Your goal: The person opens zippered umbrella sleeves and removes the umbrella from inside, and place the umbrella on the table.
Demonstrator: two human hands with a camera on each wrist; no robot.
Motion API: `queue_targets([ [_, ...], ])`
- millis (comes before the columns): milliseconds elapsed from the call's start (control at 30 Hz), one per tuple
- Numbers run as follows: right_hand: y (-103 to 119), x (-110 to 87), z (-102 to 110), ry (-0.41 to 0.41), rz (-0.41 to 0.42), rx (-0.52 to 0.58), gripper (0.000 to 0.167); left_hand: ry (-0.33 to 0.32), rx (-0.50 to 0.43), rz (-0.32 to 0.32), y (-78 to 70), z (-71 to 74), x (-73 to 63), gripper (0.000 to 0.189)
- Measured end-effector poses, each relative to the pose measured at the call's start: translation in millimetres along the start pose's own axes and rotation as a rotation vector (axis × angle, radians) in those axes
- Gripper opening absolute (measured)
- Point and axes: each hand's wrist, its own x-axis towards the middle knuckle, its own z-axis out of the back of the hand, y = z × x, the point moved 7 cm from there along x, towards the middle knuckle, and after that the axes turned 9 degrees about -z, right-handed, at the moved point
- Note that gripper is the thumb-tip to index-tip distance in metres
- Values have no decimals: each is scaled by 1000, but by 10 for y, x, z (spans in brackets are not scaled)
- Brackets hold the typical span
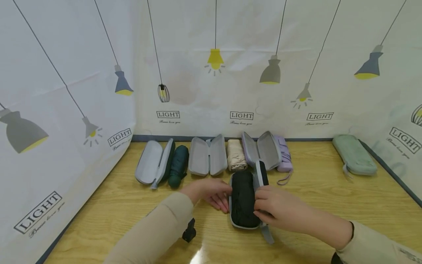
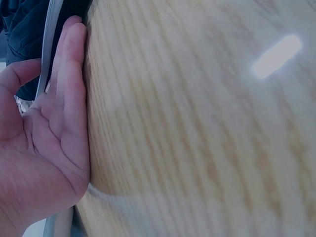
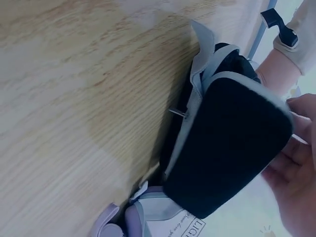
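A small black zip case (image 1: 230, 216) with a grey rim lies unzipped on the table, its lid (image 3: 232, 143) raised on the right. Inside it rests a folded black umbrella (image 1: 243, 200). My left hand (image 1: 215, 194) is at the case's left side, fingers (image 2: 74, 59) straight along the outer wall and thumb at the rim. My right hand (image 1: 280, 207) holds the lid's edge, fingers bent over it. In the right wrist view the right hand's fingers (image 3: 296, 153) show beside the lid's edge, partly hidden behind it.
Along the back stand open cases: a dark green one (image 1: 150, 165), a grey-lined one (image 1: 201, 157) and a purple one (image 1: 258, 148). Beside them lie green (image 1: 178, 165), beige (image 1: 236, 156) and purple (image 1: 284, 154) folded umbrellas. A closed light green case (image 1: 354, 154) lies far right.
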Motion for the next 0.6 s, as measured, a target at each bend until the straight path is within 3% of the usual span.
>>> queue_targets([
  [100, -44, -8, 1, 35, -83, -50, 20, -7, -3, -3, 7, 0, 8, 26],
  [233, -139, 2, -19, 125, -271, -64, 17, -15, -6, -16, 17, -3, 3, 25],
  [467, -319, 7, -120, 263, -736, -91, 15, 0, 6, -38, 5, -21, 5, 26],
  [600, -381, 38, -198, 307, -831, -88, 25, 5, 6, -34, 1, -24, 10, 27],
])
